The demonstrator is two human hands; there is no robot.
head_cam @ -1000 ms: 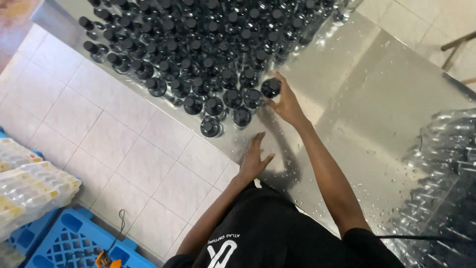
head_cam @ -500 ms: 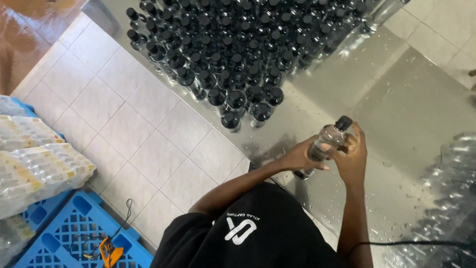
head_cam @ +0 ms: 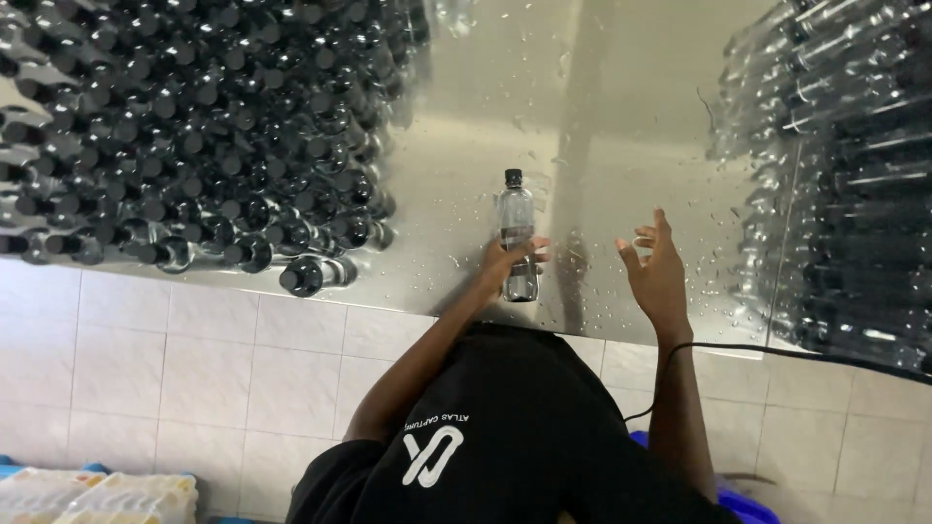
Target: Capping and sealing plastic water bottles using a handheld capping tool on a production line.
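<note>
Left hand (head_cam: 507, 260) clamped round capped clear bottle (head_cam: 516, 233) over wet steel surface (head_cam: 602, 146), right hand (head_cam: 658, 270) now off it, fingers spread and empty; half second ago both hands gripped it.

A single head-worn camera looks almost straight down past the wearer's dark shirt (head_cam: 524, 437), at lower centre, onto a wet steel table (head_cam: 621, 126) filling the upper frame; tiled floor (head_cam: 175, 369) runs along the lower left. It sits at arm's reach, so the left hand (head_cam: 510, 260) and right hand (head_cam: 658, 272) show mid-frame; massed bottles (head_cam: 184, 136) crowd the upper left, more bottles (head_cam: 845, 175) the right edge; no second view shares the scene.
</note>
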